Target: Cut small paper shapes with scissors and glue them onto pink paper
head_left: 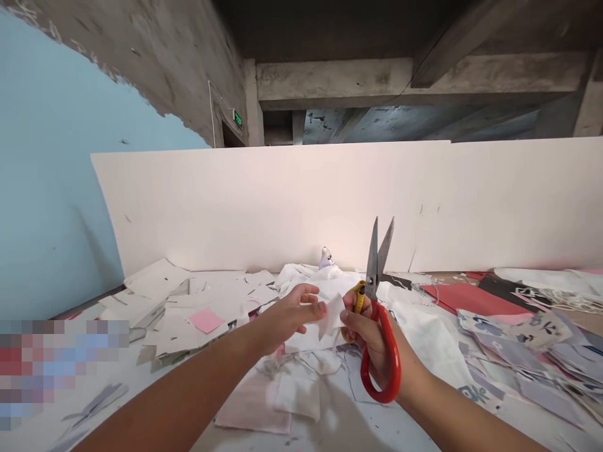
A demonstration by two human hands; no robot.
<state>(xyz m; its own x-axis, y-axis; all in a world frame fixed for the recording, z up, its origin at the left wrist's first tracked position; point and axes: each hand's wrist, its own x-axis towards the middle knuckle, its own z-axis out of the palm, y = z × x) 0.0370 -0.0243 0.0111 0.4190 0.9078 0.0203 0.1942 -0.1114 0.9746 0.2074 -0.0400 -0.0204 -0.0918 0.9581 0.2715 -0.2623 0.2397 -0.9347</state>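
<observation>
My right hand (372, 342) grips a pair of scissors (378, 295) with red and yellow handles, the blades slightly parted and pointing up. My left hand (289, 317) pinches a small white scrap of fabric (332, 316) between thumb and fingers. The scrap is also touched by the thumb of my right hand, so both hands meet over it above the table.
The table is littered with white paper and cloth pieces (188, 314), a pink square (206, 320) at left, and red, black and flower-printed fabric (518, 326) at right. A white board (330, 201) stands along the table's far edge. A blue wall is at left.
</observation>
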